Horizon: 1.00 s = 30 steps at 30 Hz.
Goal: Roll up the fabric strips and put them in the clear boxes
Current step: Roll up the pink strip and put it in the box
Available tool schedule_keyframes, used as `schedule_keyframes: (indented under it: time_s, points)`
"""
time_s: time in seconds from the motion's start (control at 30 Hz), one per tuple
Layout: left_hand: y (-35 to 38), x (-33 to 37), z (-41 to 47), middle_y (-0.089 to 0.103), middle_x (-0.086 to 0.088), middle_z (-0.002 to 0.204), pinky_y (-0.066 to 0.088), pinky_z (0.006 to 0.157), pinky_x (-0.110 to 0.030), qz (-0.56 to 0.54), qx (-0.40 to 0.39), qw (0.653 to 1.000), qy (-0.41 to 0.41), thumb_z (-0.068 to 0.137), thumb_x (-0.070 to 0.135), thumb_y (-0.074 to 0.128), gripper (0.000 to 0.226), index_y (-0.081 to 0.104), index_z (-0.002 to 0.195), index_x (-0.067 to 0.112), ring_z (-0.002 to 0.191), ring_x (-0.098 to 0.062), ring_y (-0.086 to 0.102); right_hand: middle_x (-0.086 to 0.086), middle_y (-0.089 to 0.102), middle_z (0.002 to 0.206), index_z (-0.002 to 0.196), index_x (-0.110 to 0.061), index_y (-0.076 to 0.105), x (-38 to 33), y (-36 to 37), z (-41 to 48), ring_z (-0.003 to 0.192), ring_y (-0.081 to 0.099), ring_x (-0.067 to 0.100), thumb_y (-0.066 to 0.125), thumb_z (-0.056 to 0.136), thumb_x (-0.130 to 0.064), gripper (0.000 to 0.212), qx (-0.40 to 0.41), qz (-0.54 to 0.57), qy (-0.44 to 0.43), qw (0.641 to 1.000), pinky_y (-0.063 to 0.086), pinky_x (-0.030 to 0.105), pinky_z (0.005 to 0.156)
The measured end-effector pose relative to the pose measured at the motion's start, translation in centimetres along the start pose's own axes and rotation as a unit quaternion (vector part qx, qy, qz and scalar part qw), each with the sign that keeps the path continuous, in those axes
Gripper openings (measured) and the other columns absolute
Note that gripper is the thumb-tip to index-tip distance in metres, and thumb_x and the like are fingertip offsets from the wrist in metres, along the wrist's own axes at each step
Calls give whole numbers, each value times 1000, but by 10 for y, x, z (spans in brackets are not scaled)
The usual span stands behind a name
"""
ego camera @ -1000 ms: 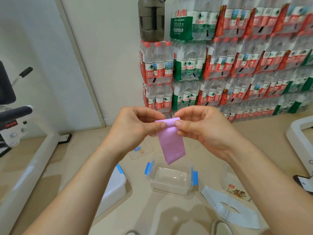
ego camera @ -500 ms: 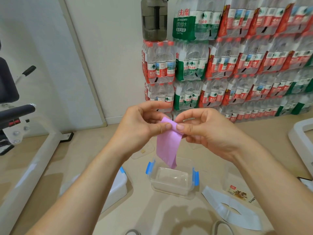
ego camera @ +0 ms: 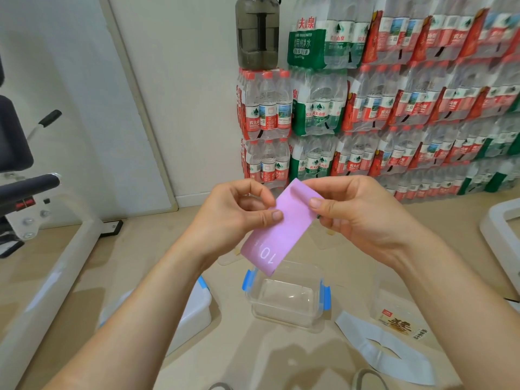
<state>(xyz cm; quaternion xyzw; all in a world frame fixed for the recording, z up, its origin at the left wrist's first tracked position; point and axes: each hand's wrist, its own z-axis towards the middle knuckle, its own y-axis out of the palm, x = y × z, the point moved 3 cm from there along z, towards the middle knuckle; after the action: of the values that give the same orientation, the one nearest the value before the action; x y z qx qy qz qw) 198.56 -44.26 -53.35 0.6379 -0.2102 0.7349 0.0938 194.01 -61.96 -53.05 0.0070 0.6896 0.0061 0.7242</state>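
Nearest, two bare forearms reach in from the bottom edge. On the tan floor under them lie a pale blue-grey band [ego camera: 389, 357], flat and looped open, at the right, and a white plastic bin [ego camera: 194, 315] with a blue trim, partly hidden by the left forearm. Between the arms stands the clear box [ego camera: 284, 318], rectangular with rounded corners and glossy walls, a blue clip [ego camera: 247, 280] on each short side. Right of it lies a clear packet [ego camera: 399, 323] with a printed label. Above the box both hands hold the pink strip [ego camera: 281, 235] in the air. It is a smooth, matte rectangle, tilted, with a white "10" printed near its lower end, which overlaps the box's far rim in this view. The left hand [ego camera: 242, 215] pinches the strip's left edge between thumb and forefinger. The right hand [ego camera: 357, 218] pinches the upper right edge, thumb in front, fingers behind, where the top is folded over. To the left stands a white metal frame [ego camera: 56, 263] with black padded parts. Behind, shrink-wrapped packs of bottles [ego camera: 394, 108] are stacked against the white wall, with a dark translucent jug [ego camera: 258, 32] on top.
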Motion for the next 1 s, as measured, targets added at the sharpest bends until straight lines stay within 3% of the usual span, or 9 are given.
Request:
schedule_keyframes:
  time_s: [0.17,0.27,0.33,0.5,0.67,0.8,0.93,1.0]
  points:
    - [3,2,0,70,-6,68,51,67,-27,20,-4,1000,9,73,1,76,29,65,94,18,63,-15,65,5,69,88,108,-10,71,-2,7,-1,59,57,-4,58,87,7,30,16,-116,-32,993,40,5,53]
    - [4,1,0,70,2,66,52,70,-22,41,-41,998,-4,76,0,74,47,61,117,19,66,-10,66,6,63,82,95,-19,71,-1,10,-1,66,56,7,64,84,3,25,34,-158,-38,986,42,10,56]
    - [5,-1,0,70,4,67,51,70,-20,40,-70,997,-22,78,0,72,49,60,122,16,68,-9,67,7,65,82,91,-19,70,1,11,0,71,58,12,68,81,2,23,46,-170,-35,984,46,17,63]
    - [3,-4,0,72,-11,78,51,73,-27,-29,-83,995,-44,78,-2,69,35,66,111,10,73,-19,69,1,68,79,84,-12,68,-2,14,-2,69,59,11,71,76,8,22,54,-158,-64,984,49,17,61]
    - [7,-5,0,63,-22,89,53,70,-24,-99,-81,990,-55,73,15,76,23,70,96,13,79,-25,60,5,69,81,82,-12,67,-5,15,-4,70,61,16,69,76,11,24,44,-136,-74,987,51,23,61]
    - [9,-3,0,68,-9,75,49,59,-20,-72,-69,994,-48,84,18,65,16,67,95,8,58,-14,61,10,69,83,79,-14,67,-8,16,-4,74,63,18,69,75,12,27,42,-145,-87,985,52,29,65]
    - [10,2,-1,71,-10,72,51,57,-21,2,-55,998,-12,87,20,62,17,67,96,6,58,-14,65,8,69,83,81,-12,66,-9,15,-5,71,62,12,69,75,12,25,30,-142,-84,986,49,18,59]
    - [11,3,-1,74,-13,82,53,64,-22,39,-38,998,21,84,21,67,17,69,95,7,67,-13,67,8,69,84,81,-13,66,-9,15,-6,69,61,10,70,75,11,26,27,-147,-82,985,47,15,57]
